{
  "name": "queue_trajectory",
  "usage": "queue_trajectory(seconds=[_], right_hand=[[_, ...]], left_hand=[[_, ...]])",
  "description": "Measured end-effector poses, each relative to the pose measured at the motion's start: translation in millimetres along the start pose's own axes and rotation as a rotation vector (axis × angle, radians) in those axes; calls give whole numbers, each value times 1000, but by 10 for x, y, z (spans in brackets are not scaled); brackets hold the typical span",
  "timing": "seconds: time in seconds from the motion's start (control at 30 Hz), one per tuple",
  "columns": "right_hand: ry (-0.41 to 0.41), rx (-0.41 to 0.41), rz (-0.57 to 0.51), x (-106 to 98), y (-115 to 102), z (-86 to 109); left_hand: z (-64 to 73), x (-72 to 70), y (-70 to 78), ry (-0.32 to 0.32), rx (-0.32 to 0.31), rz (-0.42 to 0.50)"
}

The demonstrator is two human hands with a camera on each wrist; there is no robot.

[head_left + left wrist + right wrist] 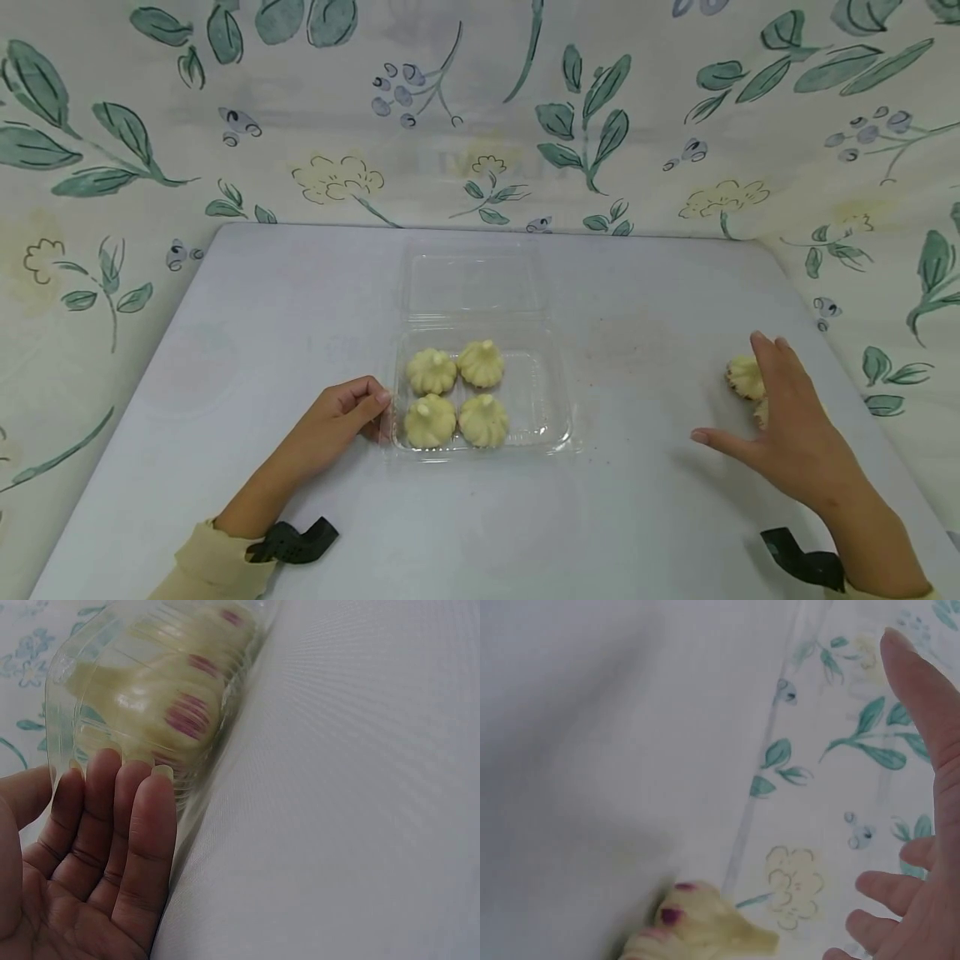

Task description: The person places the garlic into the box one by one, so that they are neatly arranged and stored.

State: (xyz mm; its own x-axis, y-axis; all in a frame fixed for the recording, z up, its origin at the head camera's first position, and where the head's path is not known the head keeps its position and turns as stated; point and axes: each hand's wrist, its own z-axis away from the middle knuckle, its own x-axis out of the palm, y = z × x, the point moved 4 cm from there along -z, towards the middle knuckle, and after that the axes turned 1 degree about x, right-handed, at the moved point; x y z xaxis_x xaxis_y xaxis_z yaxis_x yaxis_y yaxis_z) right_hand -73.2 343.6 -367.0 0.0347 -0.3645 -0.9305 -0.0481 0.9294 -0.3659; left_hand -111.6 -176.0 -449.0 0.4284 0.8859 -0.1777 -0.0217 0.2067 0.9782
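A clear plastic clamshell container lies with its lid folded back. Several pale-yellow, ridged garlic bulbs sit in its left part, two by two; purple streaks show on a garlic bulb in the left wrist view. At the container's left edge, my left hand grips the rim between thumb and fingers. My right hand hovers with spread fingers over more garlic bulbs at the right, partly hiding them. It appears apart from the nearby garlic bulb in the right wrist view.
Everything rests on a white tabletop. Behind and beside it hangs a cloth printed with leaves and flowers. Small dark crumbs are scattered right of the container. Black straps are at both wrists.
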Motion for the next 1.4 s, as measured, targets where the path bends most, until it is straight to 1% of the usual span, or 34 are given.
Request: queue_trajectory(seconds=[0.1,0.3,0.37,0.53,0.67,0.77,0.93,1.07,1.23,1.4], right_hand=[[11,25,0,-24,89,0],[40,10,20,-62,241,2],[49,23,35,-74,298,9],[70,98,63,-119,439,62],[93,137,68,-169,507,84],[98,184,73,-193,540,93],[92,270,69,-192,610,106],[88,308,46,-163,708,104],[77,337,-9,-93,854,112],[27,385,-16,-36,952,114]], left_hand=[[-1,-1,-8,0,1,0],[-5,-9,-16,0,10,-1],[-8,-9,-16,-1,12,0],[-14,-11,-14,-5,16,3],[-11,-8,-18,-4,20,13],[-8,-1,-26,-4,13,19],[-7,6,-22,-1,2,19],[-3,8,-13,-1,3,18],[-5,4,-9,0,5,11],[-1,2,-1,-2,9,12]])
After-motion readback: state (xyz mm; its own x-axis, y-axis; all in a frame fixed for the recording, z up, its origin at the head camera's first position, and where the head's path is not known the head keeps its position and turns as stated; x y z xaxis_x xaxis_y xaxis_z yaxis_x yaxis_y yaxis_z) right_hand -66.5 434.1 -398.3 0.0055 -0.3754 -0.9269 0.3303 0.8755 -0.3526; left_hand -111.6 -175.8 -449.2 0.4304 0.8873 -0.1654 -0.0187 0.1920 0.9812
